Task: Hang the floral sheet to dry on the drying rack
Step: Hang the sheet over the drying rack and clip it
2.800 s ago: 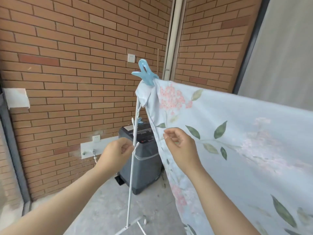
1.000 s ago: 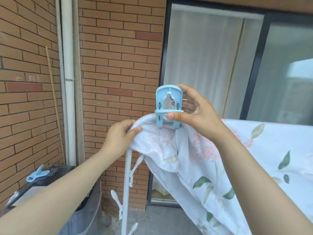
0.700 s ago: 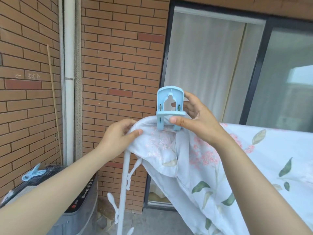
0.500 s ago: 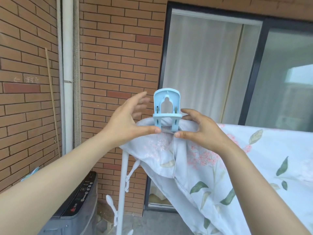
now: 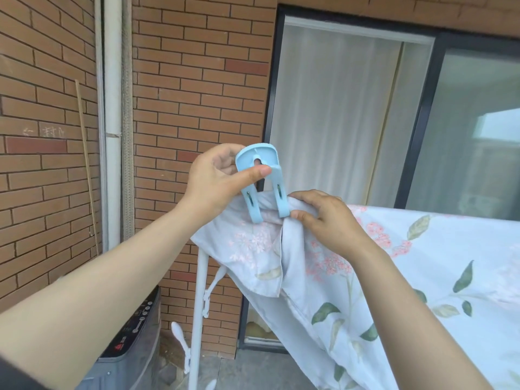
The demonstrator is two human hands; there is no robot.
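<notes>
Head view: your left hand [image 5: 213, 180] now pinches the blue clip [image 5: 260, 181], taken over from your right hand [image 5: 323, 220], whose grip gathers the floral sheet [image 5: 365, 277].

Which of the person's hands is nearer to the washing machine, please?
The left. The left hand grips the blue clip above and right of the washing machine; the right hand pinches the sheet farther right.

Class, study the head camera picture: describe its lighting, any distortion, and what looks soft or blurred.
Head view: even, soft daylight without hard shadows; wide-angle bending curves the drainpipe and window frame; the blue clip and floral sheet are sharp; the glass door shows a hazy reflection.
</notes>
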